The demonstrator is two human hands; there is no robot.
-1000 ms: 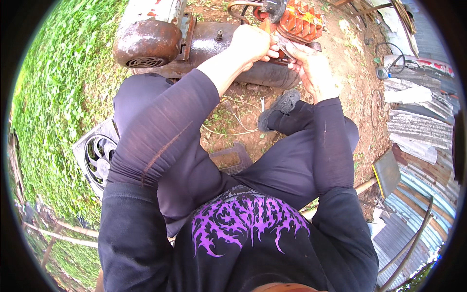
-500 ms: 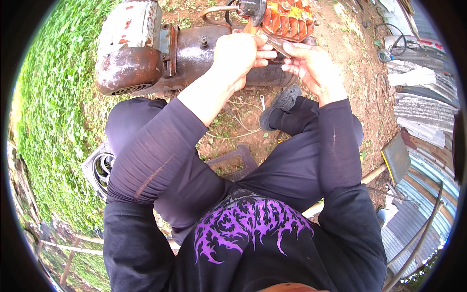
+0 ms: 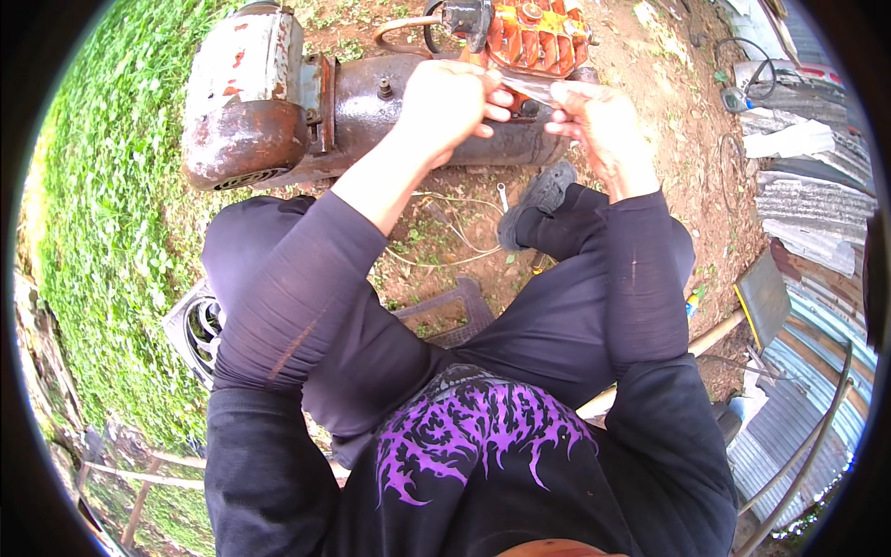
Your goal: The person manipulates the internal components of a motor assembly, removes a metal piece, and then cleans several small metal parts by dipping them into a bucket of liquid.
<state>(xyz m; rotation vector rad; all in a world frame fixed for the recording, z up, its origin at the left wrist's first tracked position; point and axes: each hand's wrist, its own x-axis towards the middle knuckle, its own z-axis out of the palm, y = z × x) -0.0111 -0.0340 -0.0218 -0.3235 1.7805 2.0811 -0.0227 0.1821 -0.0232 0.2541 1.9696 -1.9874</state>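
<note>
A thin, shiny, see-through strip [image 3: 527, 86], which looks like plastic film, is stretched between my two hands. My left hand [image 3: 447, 104] pinches its left end, the other fingers loosely bent. At the right end, the thumb and fingers of my right hand [image 3: 599, 121] close on it. Just behind the strip stands an air compressor: an orange finned pump head [image 3: 538, 39] above a dark rusty tank [image 3: 367, 102]. My hands are in front of the tank and hide part of it.
At the tank's left is a motor with a worn grey housing [image 3: 243, 70]. A wrench [image 3: 502, 196] lies on the dirt beside my shoe [image 3: 543, 197], near a thin pale cord [image 3: 441, 263]. A dark plastic frame [image 3: 455, 311] lies between my legs. Corrugated sheets [image 3: 812, 204] are piled at the right.
My hands are slightly farther apart, the left one having shifted left. The strip between them now shows longer and tauter. My grip on both ends stays.
</note>
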